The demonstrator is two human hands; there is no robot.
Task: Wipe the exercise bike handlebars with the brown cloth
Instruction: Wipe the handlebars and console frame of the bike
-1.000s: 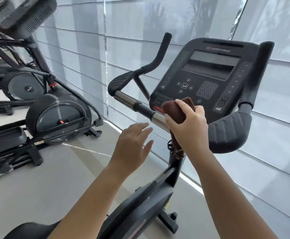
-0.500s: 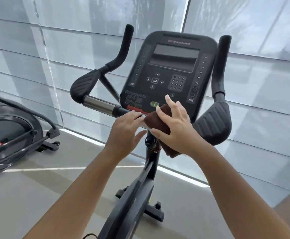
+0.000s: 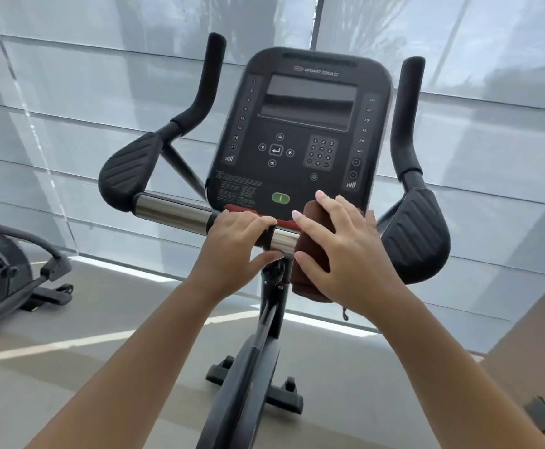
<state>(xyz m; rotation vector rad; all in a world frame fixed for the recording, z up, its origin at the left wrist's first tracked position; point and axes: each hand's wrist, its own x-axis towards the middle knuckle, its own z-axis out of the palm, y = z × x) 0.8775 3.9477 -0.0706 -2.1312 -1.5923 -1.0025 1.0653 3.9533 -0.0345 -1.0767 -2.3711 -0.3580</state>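
Head view: the crossbar of the handlebars [image 3: 170, 210] is seen running from left to right, dropping slightly toward the right, beneath the console [image 3: 303, 131]. The left hand [image 3: 232, 251] is wrapped over the bar's dark middle section. Its fingers are curled together across the top and the thumb is set underneath, so the bar is clamped.

Just right of those fingers a short chrome stretch is left bare, and directly past it the brown cloth [image 3: 311, 215] is draped over the bar. The cloth's long axis is laid across the bar, roughly at a right angle to it. Its upper end points at the console's lower edge, level with the fingertips of the right hand [image 3: 345, 254]. Its lower end hangs below the palm, and a loose thread is seen dangling near the wrist.

The right hand is laid flat on the cloth with fingers straight and spread apart. The thumb is held away from them, against the cloth's left edge below the bar. The cloth is pressed against the bar, not pinched.

A green button [image 3: 280, 198] is seen just above the gap between the two hands' fingertips. The left elbow pad [image 3: 128, 170] lies well outside the left fingers, and the right elbow pad [image 3: 417, 231] lies just beyond the right hand's outer fingers.
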